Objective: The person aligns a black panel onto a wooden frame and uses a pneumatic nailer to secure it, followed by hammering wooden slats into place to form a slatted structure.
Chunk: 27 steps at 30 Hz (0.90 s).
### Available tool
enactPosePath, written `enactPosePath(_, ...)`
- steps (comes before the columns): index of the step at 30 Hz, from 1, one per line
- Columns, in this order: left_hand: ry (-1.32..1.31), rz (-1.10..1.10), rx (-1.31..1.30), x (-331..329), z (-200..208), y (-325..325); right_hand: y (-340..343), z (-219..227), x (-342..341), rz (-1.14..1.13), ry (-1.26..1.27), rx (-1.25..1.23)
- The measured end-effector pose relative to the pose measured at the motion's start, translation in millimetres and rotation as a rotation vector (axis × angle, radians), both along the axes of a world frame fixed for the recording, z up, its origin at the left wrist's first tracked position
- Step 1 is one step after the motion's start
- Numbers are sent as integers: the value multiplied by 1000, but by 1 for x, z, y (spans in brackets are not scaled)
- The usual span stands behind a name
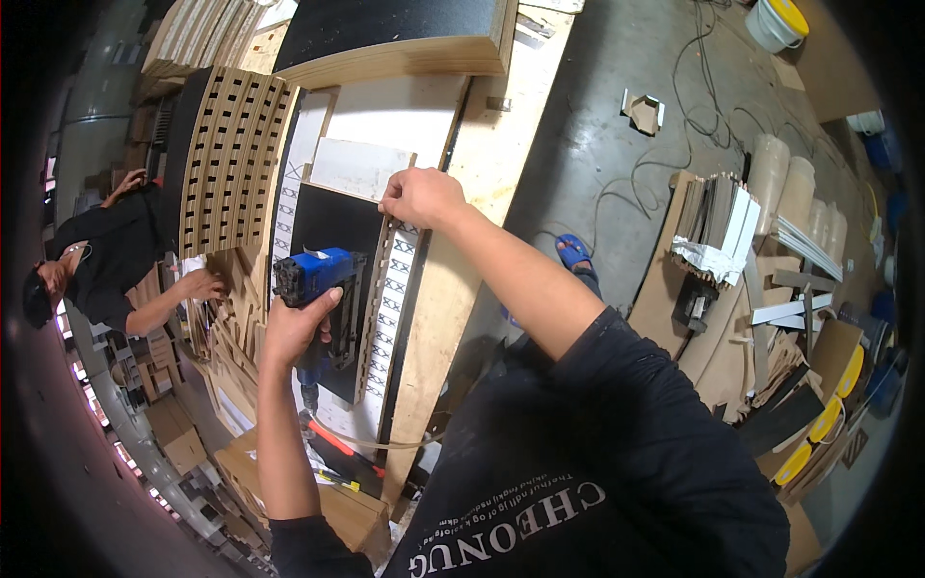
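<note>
Black panel [325,217] lying on the wooden surface [432,361], wooden strip [374,316] down its right edge. Left hand [296,329] has its fingers wrapped round a blue nail gun [318,272] over the panel; right hand's [426,197] fingers pinch the strip's far end. Co-worker [101,255] off left.

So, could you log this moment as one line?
Left grip: holds blue power tool | Right grip: at far-right corner of black panel | Co-worker: at left
</note>
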<state>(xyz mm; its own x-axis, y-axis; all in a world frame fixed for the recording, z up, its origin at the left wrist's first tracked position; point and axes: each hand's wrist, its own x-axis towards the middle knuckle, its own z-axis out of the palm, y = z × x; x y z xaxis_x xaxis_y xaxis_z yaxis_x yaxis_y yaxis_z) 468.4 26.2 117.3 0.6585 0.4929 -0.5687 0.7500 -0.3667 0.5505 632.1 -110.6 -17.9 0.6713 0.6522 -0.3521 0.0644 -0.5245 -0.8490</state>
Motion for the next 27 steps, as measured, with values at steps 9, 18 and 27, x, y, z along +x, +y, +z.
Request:
enactPosePath(9,-122,70,-131,17,-1,-8,-3,4,2,17,24,2)
enactPosePath(18,-85,62,-101,22,-6,-4,0,-3,1,-5,-29,4)
enactPosePath(27,-85,43,-83,22,-5,-3,-3,7,4,36,32,-19)
